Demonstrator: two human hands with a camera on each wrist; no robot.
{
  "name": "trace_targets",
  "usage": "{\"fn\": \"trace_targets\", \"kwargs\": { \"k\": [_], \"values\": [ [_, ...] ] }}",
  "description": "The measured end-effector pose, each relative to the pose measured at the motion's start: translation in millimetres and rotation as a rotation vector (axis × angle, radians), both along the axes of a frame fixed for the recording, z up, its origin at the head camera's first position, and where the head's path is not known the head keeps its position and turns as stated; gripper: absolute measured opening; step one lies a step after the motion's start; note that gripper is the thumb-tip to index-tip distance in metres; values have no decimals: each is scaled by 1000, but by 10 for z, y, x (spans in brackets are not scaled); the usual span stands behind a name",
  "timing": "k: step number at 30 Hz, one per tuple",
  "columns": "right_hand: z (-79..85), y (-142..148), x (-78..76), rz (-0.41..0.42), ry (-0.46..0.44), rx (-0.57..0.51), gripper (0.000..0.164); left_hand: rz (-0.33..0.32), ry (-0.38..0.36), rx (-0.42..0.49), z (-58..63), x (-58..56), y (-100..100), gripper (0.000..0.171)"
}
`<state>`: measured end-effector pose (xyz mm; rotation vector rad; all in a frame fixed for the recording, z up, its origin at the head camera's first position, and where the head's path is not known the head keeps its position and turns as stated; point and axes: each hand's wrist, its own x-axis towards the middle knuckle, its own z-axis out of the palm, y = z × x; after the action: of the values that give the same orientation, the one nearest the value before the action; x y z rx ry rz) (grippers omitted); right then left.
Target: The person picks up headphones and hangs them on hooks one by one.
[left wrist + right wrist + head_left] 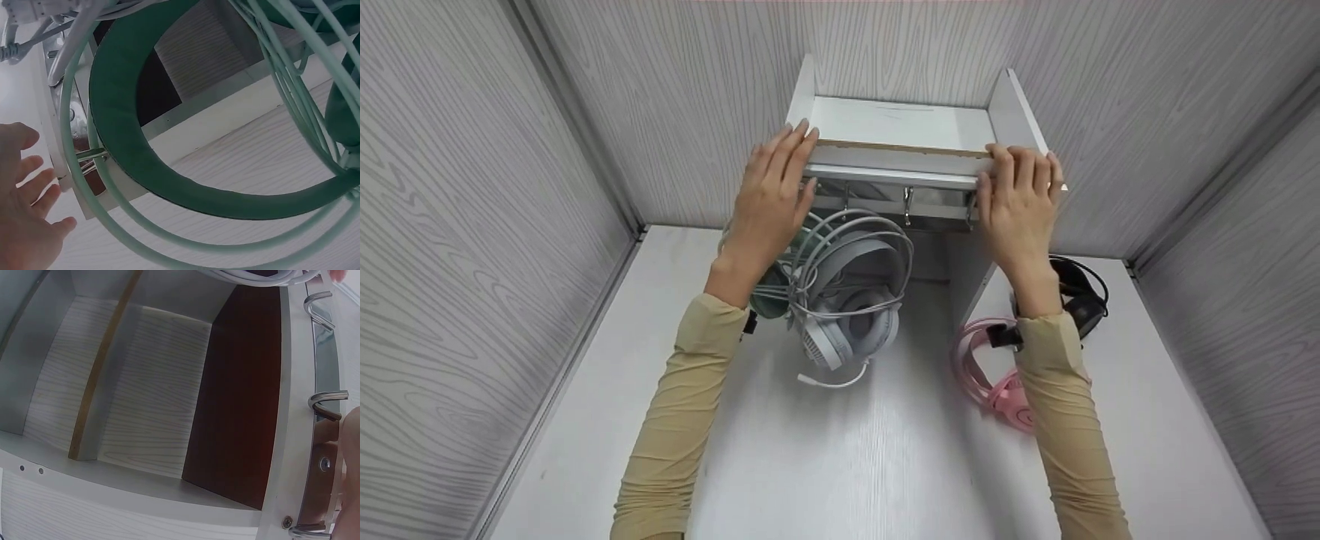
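The left hand (771, 180) lay over the front left corner of the rack (904, 159), its fingers fairly straight and a little spread, the thumb apart and low by the rail; it pinched nothing. The right hand (1020, 206) was draped over the front right corner, knuckles bent, thumb beside the rail; whether its fingertips closed on the board could not be told. The step in hand looked like steadying or squaring the rack by its two front corners, and the next move would seem to call for even pressure from both sides, so that neither end swung out. The rack was at the back edge of the tabletop (840, 450), between the back corners, its long axis running left to right roughly along that edge, its front and its metal hooks (908, 206) facing the person. The two hooks nearest the right hand carried nothing. Under the rail's left part hung the white headset (829, 341), band uppermost, cups down, its microphone boom pointing left. Beside it, partly hidden by the left wrist, was the green headset (121, 107). Beyond the rack's right side were the pink headset (1012, 401), partly behind the right sleeve, and the black headset (1086, 313), nearer the tabletop's back right corner.
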<state>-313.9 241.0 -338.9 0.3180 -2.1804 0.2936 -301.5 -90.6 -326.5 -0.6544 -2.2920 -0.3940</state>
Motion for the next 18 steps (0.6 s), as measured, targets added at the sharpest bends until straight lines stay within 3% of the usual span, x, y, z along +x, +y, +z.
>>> {"fn": "trace_targets", "kwargs": {
  "k": [6,10,18],
  "values": [
    [-3,-37,-12,8,6,1,43,5,-46,-93,39,-124,71,55],
    [1,-55,-5,9,9,7,42,25,-33,-109,12,-147,109,54],
    [28,-38,13,10,-3,10,43,6,-22,-72,5,-141,161,55]
  ]
}}
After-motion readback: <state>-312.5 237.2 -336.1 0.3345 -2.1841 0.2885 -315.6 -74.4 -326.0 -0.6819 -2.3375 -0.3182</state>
